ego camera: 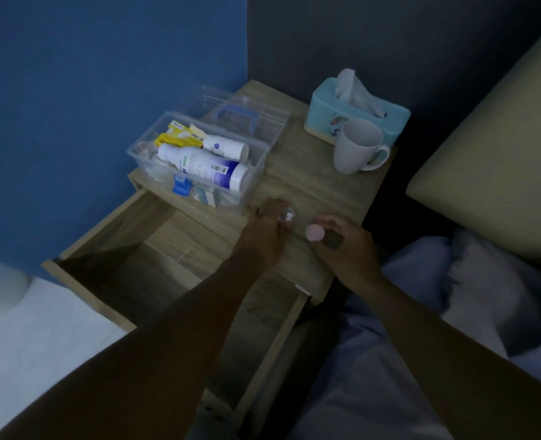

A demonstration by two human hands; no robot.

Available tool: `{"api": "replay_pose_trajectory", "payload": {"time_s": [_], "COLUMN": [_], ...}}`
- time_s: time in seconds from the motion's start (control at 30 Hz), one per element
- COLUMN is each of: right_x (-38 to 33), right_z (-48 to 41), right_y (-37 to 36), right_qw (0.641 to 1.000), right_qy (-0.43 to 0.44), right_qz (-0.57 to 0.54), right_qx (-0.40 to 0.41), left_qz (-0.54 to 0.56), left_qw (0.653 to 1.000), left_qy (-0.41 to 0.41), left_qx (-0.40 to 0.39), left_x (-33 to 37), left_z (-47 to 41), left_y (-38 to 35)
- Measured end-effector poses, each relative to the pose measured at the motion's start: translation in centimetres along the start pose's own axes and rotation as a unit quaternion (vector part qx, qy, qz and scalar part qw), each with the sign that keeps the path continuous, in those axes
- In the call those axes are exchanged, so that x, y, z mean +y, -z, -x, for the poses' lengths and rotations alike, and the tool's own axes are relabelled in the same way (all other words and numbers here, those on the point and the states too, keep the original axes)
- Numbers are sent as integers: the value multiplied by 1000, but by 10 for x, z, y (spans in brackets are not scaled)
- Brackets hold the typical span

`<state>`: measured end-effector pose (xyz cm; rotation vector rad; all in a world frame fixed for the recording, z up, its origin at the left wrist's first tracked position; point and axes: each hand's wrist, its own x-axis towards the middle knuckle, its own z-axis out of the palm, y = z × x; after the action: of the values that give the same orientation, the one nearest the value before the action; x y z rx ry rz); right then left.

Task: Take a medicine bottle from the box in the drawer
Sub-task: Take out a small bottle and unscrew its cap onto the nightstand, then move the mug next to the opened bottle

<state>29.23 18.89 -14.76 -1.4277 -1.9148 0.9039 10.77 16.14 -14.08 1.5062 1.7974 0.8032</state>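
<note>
A clear plastic box stands open on the bedside table top, its lid with a blue handle folded back. Inside lie two white bottles and yellow packets. My right hand grips a small dark medicine bottle with a pale pink cap, held over the table's front edge. My left hand rests on the table just in front of the box, fingers closed on a small clear round thing; what it is I cannot tell. The drawer below is pulled open.
A white mug and a light blue tissue box stand at the back right of the wooden table. A blue wall lies to the left, a bed with a pillow and bluish bedding to the right.
</note>
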Motion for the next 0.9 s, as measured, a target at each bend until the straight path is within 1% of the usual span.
{"api": "replay_pose_trajectory", "payload": {"time_s": [0.13, 0.23, 0.33, 0.4, 0.53, 0.63, 0.73, 0.9], "right_x": [6, 9, 12, 12, 10, 9, 3, -9], "right_z": [3, 5, 4, 4, 9, 13, 19, 27], "right_y": [-6, -8, -6, -3, -1, -1, 3, 15], "right_qw": [998, 994, 991, 991, 992, 994, 997, 1000], "right_qy": [-33, -65, -75, -75, -78, -75, -55, -6], "right_qz": [-47, -89, -113, -111, -99, -86, -52, 3], "right_qx": [20, 9, 8, 5, -3, 5, 14, 19], "left_qz": [-13, -12, 4, -1, -41, -103, -193, -249], "left_qw": [1000, 1000, 1000, 1000, 999, 994, 979, 965], "left_qy": [-2, -1, 3, 7, -29, -10, -24, -23], "left_qx": [3, 2, 1, -12, -20, -30, -54, -75], "left_x": [-2, -4, -4, -5, -10, -15, -18, -10], "left_z": [-8, -9, -6, -2, 19, 39, 53, 63], "left_y": [-3, -4, -3, 2, 14, 18, 20, 22]}}
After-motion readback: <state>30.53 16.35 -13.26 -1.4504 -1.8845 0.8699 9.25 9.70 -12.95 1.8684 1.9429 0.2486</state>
